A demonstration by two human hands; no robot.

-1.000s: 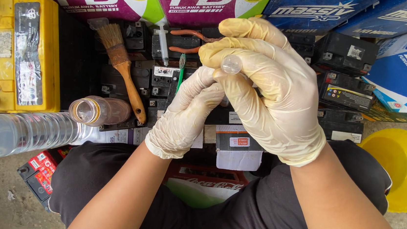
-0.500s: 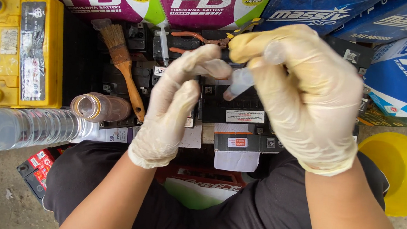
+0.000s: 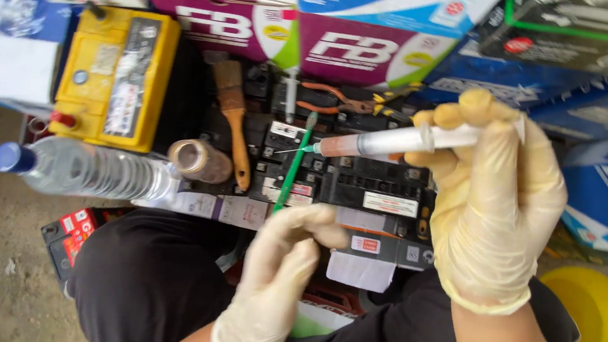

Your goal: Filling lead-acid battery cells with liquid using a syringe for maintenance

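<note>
- Clear plastic makes up the syringe (image 3: 395, 140) we hold level above the black batteries (image 3: 362, 180), its needle tip pointing left and its barrel tinted reddish near that end.
- Our right hand (image 3: 492, 202), in a pale latex glove, grips the syringe near the plunger end.
- Our left hand (image 3: 284, 272), gloved too, hangs lower with fingers loosely curled, holding nothing we can see; it looks blurred.
- A green stick (image 3: 293, 166) leans on the batteries just left of the needle.
- Farther left lie a paintbrush (image 3: 234, 117), a small brown jar (image 3: 198, 160), a water bottle (image 3: 84, 170) and a yellow battery (image 3: 118, 78).
</note>
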